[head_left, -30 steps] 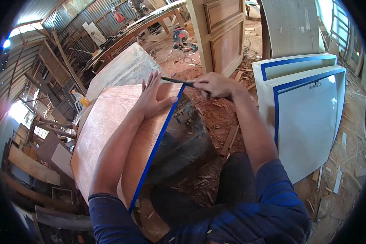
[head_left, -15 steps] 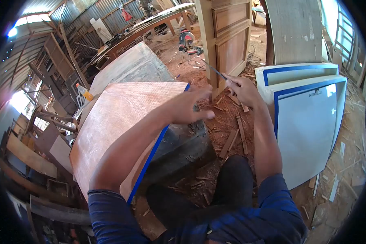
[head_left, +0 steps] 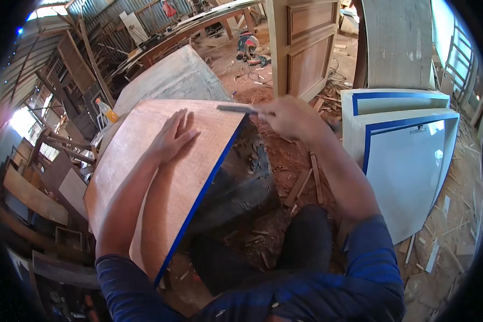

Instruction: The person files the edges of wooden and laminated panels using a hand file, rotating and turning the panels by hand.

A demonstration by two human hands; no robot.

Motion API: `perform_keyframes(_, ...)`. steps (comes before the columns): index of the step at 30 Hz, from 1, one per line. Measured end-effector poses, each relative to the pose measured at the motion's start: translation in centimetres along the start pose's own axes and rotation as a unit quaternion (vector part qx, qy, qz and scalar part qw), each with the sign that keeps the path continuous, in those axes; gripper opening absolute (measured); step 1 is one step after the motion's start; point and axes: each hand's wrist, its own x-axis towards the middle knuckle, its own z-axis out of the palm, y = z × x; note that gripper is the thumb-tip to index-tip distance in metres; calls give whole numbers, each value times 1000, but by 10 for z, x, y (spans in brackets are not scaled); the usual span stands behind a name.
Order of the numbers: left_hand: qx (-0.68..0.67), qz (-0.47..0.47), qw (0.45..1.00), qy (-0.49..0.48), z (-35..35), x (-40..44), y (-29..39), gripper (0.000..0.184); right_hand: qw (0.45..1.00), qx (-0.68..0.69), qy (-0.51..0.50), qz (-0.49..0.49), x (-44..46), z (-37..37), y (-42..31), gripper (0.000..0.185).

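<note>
Panel [head_left: 126,145], broad and reddish-brown, lies below me on the left of the head view, its near long edge lined with a blue strip [head_left: 198,206]. I have the left hand [head_left: 172,138] laid palm down on its upper face, fingers extended and slightly apart, thumb pointing toward the blue edge; it grasps nothing. My right hand [head_left: 292,119] is clamped round one end of a dark, flat tool [head_left: 232,109], just beyond the panel's far right corner, and the tool's length reaches left over that corner. I cannot tell whether it touches the wood. My two hands are apart.

Under the blue edge I see a dark, scuffed surface [head_left: 241,185], and past the panel's far side a grey, worn board [head_left: 182,75]. A bottle [head_left: 109,112] with orange contents stands tilted in view near the panel's left side. On my right are two white curved pieces [head_left: 405,172] with blue borders, one behind the other. Ahead, a panelled wooden door [head_left: 308,51] stands upright, with a red and black power saw [head_left: 248,45] on the floor to its left. Wood scraps [head_left: 316,180] litter the reddish floor between my right arm and the dark surface
</note>
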Motion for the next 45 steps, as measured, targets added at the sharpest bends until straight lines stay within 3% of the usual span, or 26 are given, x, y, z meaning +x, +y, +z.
perform_keyframes(2, -13, -9, 1000, 1, -2, -1, -5, 88, 999, -47, -4, -10, 26, -8, -7, 31)
perform_keyframes(7, -2, -15, 1000, 5, 3, 3, -14, 88, 994, 35, -45, -92, -4, -9, -13, 33)
perform_keyframes(10, -16, -21, 1000, 4, 0, -1, -8, 88, 998, -41, 29, 24, 33, -2, -12, 33)
perform_keyframes(14, -1, -24, 1000, -3, -5, -1, -2, 86, 998, -20, -21, -53, 13, 7, -26, 33)
perform_keyframes(15, -9, -20, 1000, 7, -5, 1, -4, 86, 999, 9, -36, -38, 22, 8, -16, 33)
perform_keyframes(18, -32, -15, 999, 11, 3, 1, -8, 83, 990, -80, -40, 107, 58, 11, -1, 33)
perform_keyframes(19, -37, -16, 999, 14, 5, 0, -13, 81, 990, -86, -82, 70, 47, 12, -10, 34)
perform_keyframes(22, -24, -11, 1000, 10, -3, 7, -12, 80, 997, -3, 50, 59, 13, 23, -15, 35)
perform_keyframes(26, -13, -28, 1000, 4, -4, 2, -5, 80, 986, -42, 55, 154, 14, 3, 6, 36)
perform_keyframes(29, 1, -30, 1000, -3, -4, -1, -2, 83, 975, -23, 181, 129, 15, 12, 37, 37)
perform_keyframes(32, 4, -31, 1000, 0, -7, 2, 0, 85, 996, 55, 65, 22, -15, -11, -14, 38)
perform_keyframes(35, -7, -27, 1000, 1, -3, 1, -4, 81, 995, -36, -58, -78, -39, 2, -60, 37)
perform_keyframes(38, -26, -32, 999, 1, -4, 2, -3, 78, 997, -70, 17, 34, 1, 9, -41, 38)
perform_keyframes(39, -33, -34, 999, -2, -4, 2, -2, 78, 994, -62, 91, -12, 14, 19, -28, 36)
perform_keyframes(42, -26, -18, 999, 11, -2, 3, -10, 77, 986, -110, -61, -111, -32, 21, -80, 35)
perform_keyframes(45, -103, -18, 994, 16, 11, 5, -33, 81, 971, -94, -160, -152, -50, 16, -103, 33)
